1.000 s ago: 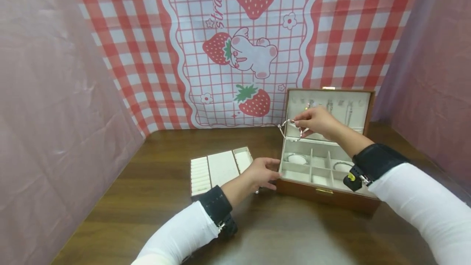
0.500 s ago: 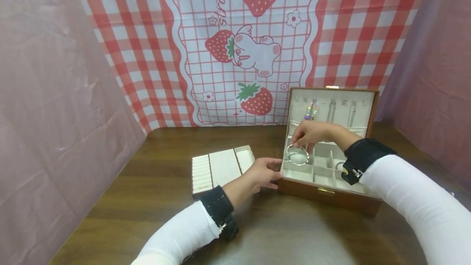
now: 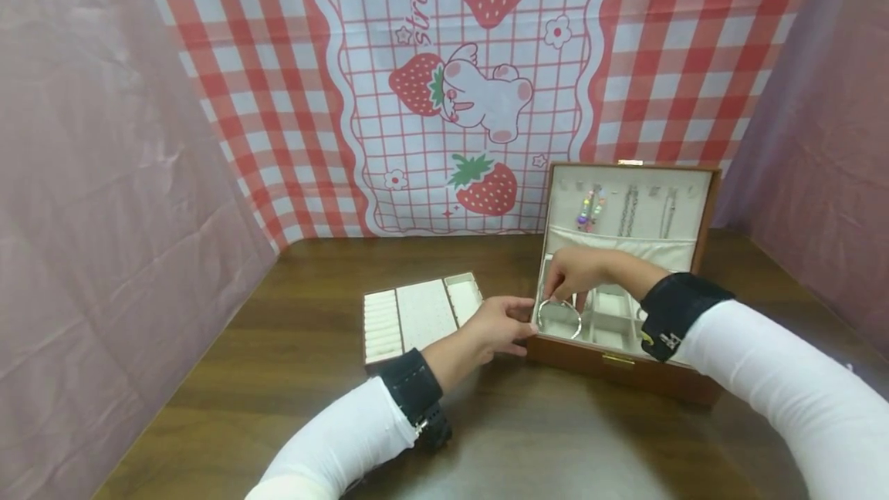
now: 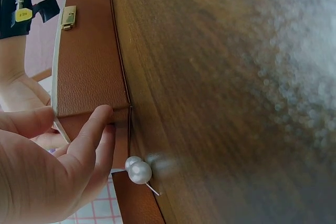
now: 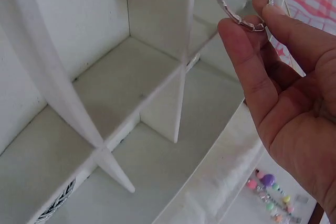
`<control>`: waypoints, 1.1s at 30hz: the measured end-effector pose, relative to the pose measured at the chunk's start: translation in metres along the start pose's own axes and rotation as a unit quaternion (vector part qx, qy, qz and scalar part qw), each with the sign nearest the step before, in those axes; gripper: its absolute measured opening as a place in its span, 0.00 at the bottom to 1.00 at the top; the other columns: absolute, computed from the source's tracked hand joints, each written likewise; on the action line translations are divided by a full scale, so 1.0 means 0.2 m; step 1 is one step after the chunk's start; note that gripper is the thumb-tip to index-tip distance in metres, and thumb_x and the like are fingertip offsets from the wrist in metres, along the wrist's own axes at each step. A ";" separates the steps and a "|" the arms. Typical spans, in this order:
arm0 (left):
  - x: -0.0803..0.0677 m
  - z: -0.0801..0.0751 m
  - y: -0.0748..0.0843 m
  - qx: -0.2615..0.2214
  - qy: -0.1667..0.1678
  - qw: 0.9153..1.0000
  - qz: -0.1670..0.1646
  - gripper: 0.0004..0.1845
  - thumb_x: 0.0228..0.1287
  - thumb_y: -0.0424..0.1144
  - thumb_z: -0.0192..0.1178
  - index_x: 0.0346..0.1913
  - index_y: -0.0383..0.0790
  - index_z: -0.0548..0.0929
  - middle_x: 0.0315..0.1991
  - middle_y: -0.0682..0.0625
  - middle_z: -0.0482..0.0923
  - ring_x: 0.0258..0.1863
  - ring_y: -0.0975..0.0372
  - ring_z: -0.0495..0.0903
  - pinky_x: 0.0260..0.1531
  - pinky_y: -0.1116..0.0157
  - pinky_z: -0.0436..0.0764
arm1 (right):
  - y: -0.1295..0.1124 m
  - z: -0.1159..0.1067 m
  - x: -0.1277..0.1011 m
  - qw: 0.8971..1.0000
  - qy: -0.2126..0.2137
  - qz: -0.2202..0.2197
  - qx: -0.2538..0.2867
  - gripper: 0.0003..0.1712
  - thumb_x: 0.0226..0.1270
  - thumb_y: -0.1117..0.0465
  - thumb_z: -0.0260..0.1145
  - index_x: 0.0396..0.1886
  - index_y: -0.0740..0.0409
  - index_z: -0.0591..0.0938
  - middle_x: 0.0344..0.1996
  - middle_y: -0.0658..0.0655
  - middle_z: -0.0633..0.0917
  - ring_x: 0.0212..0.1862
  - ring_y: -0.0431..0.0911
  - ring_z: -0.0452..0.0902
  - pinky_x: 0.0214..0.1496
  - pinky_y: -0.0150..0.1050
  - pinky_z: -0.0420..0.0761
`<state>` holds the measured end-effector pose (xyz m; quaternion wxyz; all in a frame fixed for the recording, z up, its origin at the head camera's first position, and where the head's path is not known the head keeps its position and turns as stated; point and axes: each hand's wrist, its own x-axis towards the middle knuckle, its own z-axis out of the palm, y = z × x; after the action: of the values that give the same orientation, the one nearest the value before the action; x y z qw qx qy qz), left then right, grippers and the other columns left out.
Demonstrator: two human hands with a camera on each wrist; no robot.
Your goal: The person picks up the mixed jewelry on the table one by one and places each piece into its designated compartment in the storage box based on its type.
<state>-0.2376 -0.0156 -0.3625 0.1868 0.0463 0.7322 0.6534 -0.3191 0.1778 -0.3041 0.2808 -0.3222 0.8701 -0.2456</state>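
A brown jewellery box (image 3: 625,370) stands open on the table, its lid (image 3: 700,211) upright. My right hand (image 3: 558,297) pinches a silver bangle (image 3: 559,318) and holds it low over the box's front-left white compartment. In the right wrist view the bangle (image 5: 237,16) sits between thumb and fingertips (image 5: 235,40) above the white dividers (image 5: 157,98). My left hand (image 3: 524,324) grips the box's front-left corner, thumb on the rim. The left wrist view shows its fingers (image 4: 92,135) against the brown corner (image 4: 89,72).
A white lift-out tray (image 3: 417,315) lies left of the box. Two pearl pins (image 4: 139,171) rest on the table by the box's corner. Necklaces (image 3: 628,211) and a beaded charm (image 3: 589,211) hang inside the lid. Cloth walls close in the left, back and right.
My right hand has brought the bangle down from in front of the lid to the front-left compartment. The left hand has stayed on the box's corner.
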 end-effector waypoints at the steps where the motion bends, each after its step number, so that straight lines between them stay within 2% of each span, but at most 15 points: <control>1: 0.00 0.00 0.00 -0.001 0.000 1.000 -0.001 0.26 0.61 0.22 0.62 0.63 0.35 0.76 0.47 0.41 0.78 0.41 0.53 0.83 0.35 0.57 0.86 | -0.01 0.00 0.00 1.000 -0.002 -0.001 -0.006 0.08 0.62 0.74 0.63 0.38 0.70 0.86 0.26 0.56 0.84 0.24 0.42 0.77 0.29 0.46 0.86; 11: -0.01 0.00 0.00 0.001 0.003 1.000 -0.004 0.25 0.61 0.23 0.62 0.63 0.36 0.76 0.50 0.39 0.77 0.42 0.53 0.83 0.34 0.58 0.86 | -0.03 0.04 0.01 0.999 -0.017 0.004 -0.028 0.08 0.60 0.75 0.62 0.37 0.69 0.86 0.24 0.58 0.83 0.22 0.41 0.77 0.28 0.40 0.85; 19: -0.01 0.00 0.00 -0.005 -0.002 1.000 -0.001 0.26 0.61 0.23 0.62 0.63 0.36 0.76 0.50 0.40 0.76 0.42 0.53 0.83 0.35 0.57 0.86 | -0.03 0.03 -0.03 0.998 0.003 0.001 -0.059 0.09 0.57 0.77 0.62 0.36 0.68 0.85 0.23 0.57 0.83 0.25 0.44 0.80 0.31 0.39 0.85; 27: -0.01 0.00 -0.01 -0.011 -0.002 1.000 0.004 0.26 0.61 0.22 0.62 0.63 0.35 0.75 0.48 0.41 0.76 0.41 0.53 0.83 0.35 0.56 0.86 | -0.06 -0.01 -0.09 0.999 0.022 -0.007 -0.047 0.09 0.58 0.76 0.62 0.39 0.72 0.83 0.27 0.59 0.85 0.28 0.46 0.82 0.31 0.38 0.85; 33: -0.01 0.01 -0.01 -0.011 -0.001 1.000 0.005 0.26 0.61 0.22 0.62 0.63 0.34 0.75 0.51 0.37 0.75 0.41 0.52 0.82 0.35 0.56 0.86 | -0.07 -0.04 -0.12 0.998 0.045 -0.005 -0.039 0.07 0.59 0.75 0.62 0.36 0.67 0.83 0.25 0.56 0.84 0.27 0.47 0.82 0.31 0.38 0.85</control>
<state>-0.2345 -0.0155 -0.3635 0.1850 0.0484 0.7243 0.6625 -0.3035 0.1884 -0.2813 0.2273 -0.3263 0.8890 -0.2272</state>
